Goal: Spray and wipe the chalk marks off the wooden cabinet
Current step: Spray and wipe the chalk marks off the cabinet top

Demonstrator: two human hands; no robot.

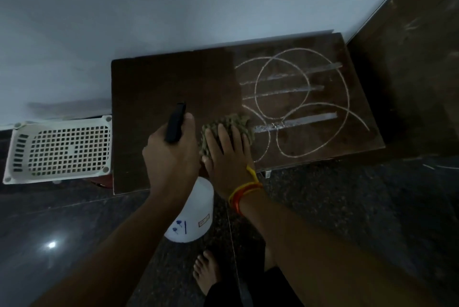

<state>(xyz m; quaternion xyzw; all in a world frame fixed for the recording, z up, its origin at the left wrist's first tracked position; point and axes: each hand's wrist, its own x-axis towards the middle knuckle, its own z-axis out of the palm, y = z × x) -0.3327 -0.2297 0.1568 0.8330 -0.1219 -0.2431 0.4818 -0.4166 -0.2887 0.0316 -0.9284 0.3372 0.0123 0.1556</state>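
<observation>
**Cabinet top: right half chalked, cloth at the boundary**

The cabinet (173,83) stands against a pale wall (124,8), its dark wooden top in full view. The left half of the top is bare wood. The right half carries chalk marks (298,90): overlapping curved loops and three broad straight bars.

The right hand (227,155) lies flat on a green cloth (231,125), fingers (221,132) straight and spread, pressing it to the top at the left edge of the marks, near the front edge. An orange and yellow thread band (244,190) circles that wrist.

The left hand (171,155) grips a spray bottle (191,217), fingers curled round its black head (175,124); the white body hangs below the hand, in front of the cabinet.

A white perforated basket (62,150) sits just left of the cabinet. A bare foot (206,272) stands on the dark floor (347,207).
</observation>
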